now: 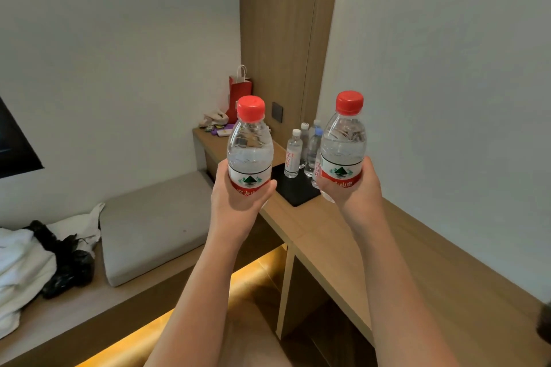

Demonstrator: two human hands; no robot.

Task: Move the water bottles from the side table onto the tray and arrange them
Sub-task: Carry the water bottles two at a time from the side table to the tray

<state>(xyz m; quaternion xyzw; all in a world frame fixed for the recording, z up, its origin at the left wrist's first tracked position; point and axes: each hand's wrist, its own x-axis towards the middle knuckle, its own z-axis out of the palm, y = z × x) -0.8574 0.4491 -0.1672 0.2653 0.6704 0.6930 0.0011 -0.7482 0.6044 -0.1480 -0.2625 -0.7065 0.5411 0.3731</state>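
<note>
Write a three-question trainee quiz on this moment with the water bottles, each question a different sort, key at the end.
1. True or false: each hand, left hand and right hand, holds one red-capped bottle upright.
2. Multiple choice: the black tray lies on
A) the grey cushion
B) the wooden counter
C) the floor
3. Fill in: the caps of the small bottles already standing on the tray are ____, not red.

Key
1. True: left bottle and right bottle are both gripped low, near their labels, caps up.
2. B
3. white, as far as can be seen
</note>
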